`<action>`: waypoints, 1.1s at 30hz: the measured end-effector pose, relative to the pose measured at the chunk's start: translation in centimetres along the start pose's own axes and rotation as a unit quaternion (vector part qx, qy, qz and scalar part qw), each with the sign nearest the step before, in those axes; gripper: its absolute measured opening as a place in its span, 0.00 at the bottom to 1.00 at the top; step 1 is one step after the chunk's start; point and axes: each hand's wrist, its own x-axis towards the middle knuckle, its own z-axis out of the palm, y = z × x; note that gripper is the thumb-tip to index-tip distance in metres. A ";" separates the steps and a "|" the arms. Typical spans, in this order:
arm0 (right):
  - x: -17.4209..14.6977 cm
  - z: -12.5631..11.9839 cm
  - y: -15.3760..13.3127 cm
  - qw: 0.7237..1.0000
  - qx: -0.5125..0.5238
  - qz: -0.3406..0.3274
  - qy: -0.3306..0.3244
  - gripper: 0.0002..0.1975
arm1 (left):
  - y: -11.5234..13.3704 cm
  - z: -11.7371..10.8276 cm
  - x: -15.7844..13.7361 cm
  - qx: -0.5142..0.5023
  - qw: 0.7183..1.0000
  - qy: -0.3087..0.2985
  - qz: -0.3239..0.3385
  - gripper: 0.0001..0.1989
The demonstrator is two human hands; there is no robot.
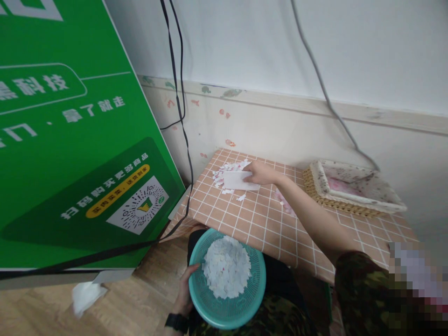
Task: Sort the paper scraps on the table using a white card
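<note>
My right hand [262, 173] reaches over the table and grips a flat white card [238, 180], held on its long edge. Behind and around the card lies a heap of torn paper scraps [227, 167], white with a few pink bits. On my lap rests a teal plastic basket [229, 317], which holds a mound of white paper scraps [227, 268]. The fingers of my left hand [186, 289] are closed on the basket's left rim, and a dark band circles that wrist.
A checked brown cloth covers the table [241, 219]. Pinkish scraps [285, 203] lie beneath my right forearm. A lined wicker basket [353, 189] stands against the wall. Black cables [185, 140] hang beside a green cabinet [84, 140]. A white crumpled item [87, 296] lies on the floor.
</note>
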 end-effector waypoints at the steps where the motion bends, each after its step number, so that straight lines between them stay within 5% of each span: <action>1: 0.1 0.1 -0.1 1.000 -0.005 0.004 0.009 0.09 | 0.0 0.1 0.0 -0.001 1.000 0.003 0.002 0.07; 33: -0.4 -0.4 -0.5 0.993 -0.114 0.014 0.016 0.07 | 0.0 0.2 -0.1 0.000 1.000 0.013 0.014 0.06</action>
